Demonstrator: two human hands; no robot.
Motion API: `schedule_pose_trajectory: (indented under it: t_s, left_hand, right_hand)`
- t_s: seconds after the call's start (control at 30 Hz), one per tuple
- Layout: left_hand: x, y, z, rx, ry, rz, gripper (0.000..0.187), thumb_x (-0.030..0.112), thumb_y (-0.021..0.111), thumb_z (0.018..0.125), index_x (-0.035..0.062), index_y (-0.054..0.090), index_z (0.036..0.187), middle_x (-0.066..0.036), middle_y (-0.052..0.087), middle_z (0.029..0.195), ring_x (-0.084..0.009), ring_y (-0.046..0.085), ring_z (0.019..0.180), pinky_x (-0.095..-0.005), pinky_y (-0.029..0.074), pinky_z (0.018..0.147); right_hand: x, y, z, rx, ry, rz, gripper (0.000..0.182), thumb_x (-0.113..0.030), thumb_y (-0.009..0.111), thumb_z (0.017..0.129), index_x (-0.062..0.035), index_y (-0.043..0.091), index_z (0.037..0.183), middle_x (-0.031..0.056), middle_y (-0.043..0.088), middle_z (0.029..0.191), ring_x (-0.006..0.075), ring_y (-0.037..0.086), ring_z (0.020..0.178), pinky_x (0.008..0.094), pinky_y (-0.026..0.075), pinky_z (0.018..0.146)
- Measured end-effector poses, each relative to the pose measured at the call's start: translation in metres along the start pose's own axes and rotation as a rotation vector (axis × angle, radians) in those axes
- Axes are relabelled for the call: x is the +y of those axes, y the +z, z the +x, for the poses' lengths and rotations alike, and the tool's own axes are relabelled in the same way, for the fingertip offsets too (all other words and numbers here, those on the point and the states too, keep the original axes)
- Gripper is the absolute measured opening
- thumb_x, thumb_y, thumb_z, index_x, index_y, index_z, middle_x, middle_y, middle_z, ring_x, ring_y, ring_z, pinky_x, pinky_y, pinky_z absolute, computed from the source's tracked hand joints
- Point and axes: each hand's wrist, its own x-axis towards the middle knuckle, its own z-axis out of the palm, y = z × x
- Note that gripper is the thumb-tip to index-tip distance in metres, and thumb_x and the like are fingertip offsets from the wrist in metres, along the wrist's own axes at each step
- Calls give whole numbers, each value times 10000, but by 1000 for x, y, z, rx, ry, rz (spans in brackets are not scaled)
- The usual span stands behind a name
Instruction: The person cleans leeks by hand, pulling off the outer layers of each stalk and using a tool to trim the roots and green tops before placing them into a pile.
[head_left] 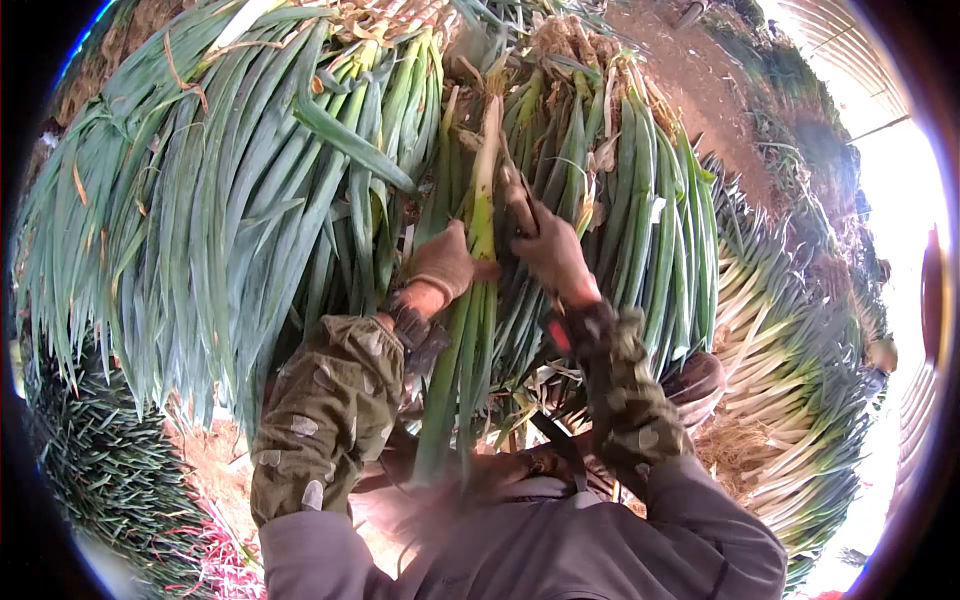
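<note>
The left hand is closed around a single long onion stalk, gripping it along its pale green middle. The stalk stands at the centre of the view, between the two hands, root end uppermost and green leaves running down toward the person's lap. The right hand is just beside the stalk, its fingers bent around a slim dark tool that points up along the stalk's right side; the type of tool cannot be determined, nor whether it touches the stalk. A dark band is noted at the left wrist, and patterned green covers are worn on the left forearm and right forearm, over a grey garment. A large heap of onion leaves lies to the left of the hands, and a smaller bunch to the right, roots toward the far side. Farther right, a row of pale-stemmed onions lies on its side. Dark green leaves fill the lower left, near pink-red strips. Bare soil shows beyond the bunch.
</note>
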Motion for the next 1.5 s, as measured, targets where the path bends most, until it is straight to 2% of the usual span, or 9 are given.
schedule_pose_trajectory:
  t_s: [0.1,0.23,0.33,0.6,0.7,0.87,1.13,1.33,1.5]
  left_hand:
    - [6,1,-6,0,11,-22,820,504,895,637,0,572,1197,-257,700,1067,-430,679,1018,-472,531,875]
    - [7,4,-2,-36,-24,-26,892,582,884,594,-3,584,1197,-245,698,1085,-401,682,1025,-449,531,889]
    - [7,5,0,-81,-1,-112,919,548,904,592,-21,578,1236,-241,685,1142,-355,673,1087,-420,517,932]
    - [15,-5,-10,-155,-57,-56,1119,627,891,568,-4,470,1390,-286,617,1283,-406,603,1217,-438,471,1026]
    - [0,14,-5,44,51,-70,1062,511,932,549,-21,475,1346,-277,692,1093,-422,688,1008,-455,542,886]
    - [6,1,-12,-96,42,-88,1107,595,850,674,171,335,1557,-225,638,1301,-397,622,1188,-451,485,993]
    - [-2,7,-12,-25,105,-94,972,421,886,639,199,467,1488,-223,704,1112,-380,682,1025,-436,531,887]
    - [-3,1,-9,-105,36,-4,905,391,843,725,210,427,1509,-196,676,1240,-405,642,1140,-448,451,1044]
    - [-17,12,-4,-44,55,-177,876,353,855,713,207,461,1481,-189,637,1318,-387,631,1163,-445,464,1026]
  right_hand:
    - [-21,-10,-82,-72,98,127,626,-131,728,750,-46,531,1339,252,662,930,350,696,874,407,533,782]
    - [-33,-24,-150,-165,111,41,698,-107,705,765,-48,467,1419,296,634,898,470,650,852,444,528,686]
    - [-37,-39,-174,-187,119,-8,674,-128,671,799,-46,426,1422,294,658,853,482,656,826,529,526,693]
    - [-28,-49,-195,-241,14,-111,703,-141,677,794,-35,402,1432,298,659,844,475,662,816,545,519,680]
    - [-31,-48,-188,-221,32,-108,704,-124,672,781,-32,407,1426,292,656,810,475,660,791,550,516,669]
    - [-21,-20,-134,-121,-14,-123,626,-109,649,771,-28,453,1360,288,647,764,485,651,763,564,506,660]
    - [-6,16,-43,-94,59,-130,545,-133,663,770,-45,499,1283,291,673,922,485,642,913,547,522,766]
    - [-12,22,18,-55,71,-143,471,-194,653,803,36,496,1183,313,679,912,504,650,920,554,519,814]
    - [-14,17,73,-55,118,-159,458,-226,671,792,25,578,1163,314,676,1010,474,639,1027,505,517,873]
